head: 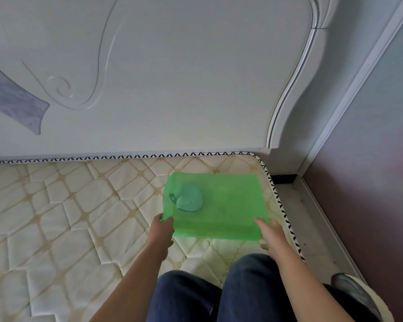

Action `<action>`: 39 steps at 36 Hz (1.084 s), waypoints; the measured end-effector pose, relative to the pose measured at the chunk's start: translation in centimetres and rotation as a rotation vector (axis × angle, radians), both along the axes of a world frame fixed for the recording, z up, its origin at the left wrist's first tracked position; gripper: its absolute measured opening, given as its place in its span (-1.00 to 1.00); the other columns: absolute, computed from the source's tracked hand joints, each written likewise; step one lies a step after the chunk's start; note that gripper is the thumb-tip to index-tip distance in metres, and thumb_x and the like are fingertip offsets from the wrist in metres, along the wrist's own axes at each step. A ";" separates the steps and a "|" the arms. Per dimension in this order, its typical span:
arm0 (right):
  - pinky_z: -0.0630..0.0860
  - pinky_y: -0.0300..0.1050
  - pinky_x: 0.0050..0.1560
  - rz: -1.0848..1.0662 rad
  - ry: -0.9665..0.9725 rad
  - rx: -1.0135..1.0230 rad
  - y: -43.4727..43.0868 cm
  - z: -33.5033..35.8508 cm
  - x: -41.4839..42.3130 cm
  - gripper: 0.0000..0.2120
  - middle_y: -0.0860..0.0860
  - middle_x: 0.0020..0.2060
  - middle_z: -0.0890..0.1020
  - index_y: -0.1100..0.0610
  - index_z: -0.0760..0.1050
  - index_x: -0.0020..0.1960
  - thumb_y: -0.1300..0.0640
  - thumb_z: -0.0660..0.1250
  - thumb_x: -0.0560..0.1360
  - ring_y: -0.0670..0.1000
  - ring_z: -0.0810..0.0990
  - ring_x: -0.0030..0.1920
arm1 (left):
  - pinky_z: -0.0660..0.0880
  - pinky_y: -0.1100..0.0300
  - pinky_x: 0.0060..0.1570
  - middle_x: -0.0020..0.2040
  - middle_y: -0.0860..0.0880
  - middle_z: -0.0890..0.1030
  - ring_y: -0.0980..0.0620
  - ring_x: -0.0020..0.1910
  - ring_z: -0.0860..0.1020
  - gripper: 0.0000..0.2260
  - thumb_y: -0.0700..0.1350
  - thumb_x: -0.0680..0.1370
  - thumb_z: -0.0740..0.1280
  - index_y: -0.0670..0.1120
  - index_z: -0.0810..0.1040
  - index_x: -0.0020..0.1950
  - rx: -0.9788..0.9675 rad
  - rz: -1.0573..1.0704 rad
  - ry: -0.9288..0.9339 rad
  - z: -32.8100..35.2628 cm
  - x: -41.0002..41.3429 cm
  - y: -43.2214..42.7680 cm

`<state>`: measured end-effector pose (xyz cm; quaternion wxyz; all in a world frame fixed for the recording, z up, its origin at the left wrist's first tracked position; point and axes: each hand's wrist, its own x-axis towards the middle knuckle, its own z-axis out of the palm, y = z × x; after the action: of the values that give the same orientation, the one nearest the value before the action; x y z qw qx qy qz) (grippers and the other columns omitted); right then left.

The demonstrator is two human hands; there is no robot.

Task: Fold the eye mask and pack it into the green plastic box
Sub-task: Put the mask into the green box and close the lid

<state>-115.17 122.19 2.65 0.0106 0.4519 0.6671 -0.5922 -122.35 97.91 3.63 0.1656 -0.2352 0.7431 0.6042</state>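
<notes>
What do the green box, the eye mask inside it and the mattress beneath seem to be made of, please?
The green box looks like thin translucent plastic, smooth and faintly glossy: the eye mask shows through it. The eye mask seems soft matte fabric, puffy, though the tint blurs it. The mattress is quilted cloth, stitched in diamonds.

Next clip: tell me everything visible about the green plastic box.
The green plastic box is shallow, rectangular and translucent, lying flat at the far right corner of the mattress, near the headboard. A folded teal eye mask with a dark strap shows inside, at its left end. The left hand grips its near left corner and the right hand its near right corner, thumbs on top. Whether a lid is on cannot be told.
</notes>
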 end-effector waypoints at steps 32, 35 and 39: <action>0.55 -0.15 -0.21 -0.281 0.207 -0.240 0.4 -1.5 1.0 -0.85 0.17 -0.06 0.52 0.34 0.45 -0.07 0.27 0.36 0.46 0.02 0.52 -0.25 | 0.36 0.13 -0.20 -0.15 -0.07 0.53 -0.05 -0.01 0.51 -0.77 -0.33 0.54 0.20 -0.19 0.46 0.18 0.273 0.231 -0.145 -0.5 -0.7 -1.7; 0.55 -0.24 -0.36 -0.263 0.201 -0.258 0.6 -1.5 1.0 -0.82 0.08 -0.19 0.51 0.32 0.44 0.03 0.28 0.35 0.47 0.00 0.51 -0.26 | 0.35 0.18 -0.27 -0.15 -0.08 0.53 -0.04 -0.05 0.51 -0.79 -0.34 0.54 0.19 -0.19 0.46 0.15 0.275 0.231 -0.160 -0.4 -0.9 -1.6; 0.46 -0.17 -0.33 -0.232 0.185 -0.218 0.6 -1.8 0.9 -0.65 0.04 -0.22 0.51 0.29 0.38 0.25 0.29 0.33 0.48 0.00 0.50 -0.27 | 0.30 0.21 -0.33 -0.17 -0.07 0.52 0.05 -0.20 0.50 -0.79 -0.32 0.53 0.19 -0.20 0.49 0.14 0.248 0.202 -0.163 -0.4 -0.9 -1.6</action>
<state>-114.24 122.83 0.83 -0.0702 0.4656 0.5404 -0.6973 -123.26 96.27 3.21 0.1912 -0.3346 0.6195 0.6839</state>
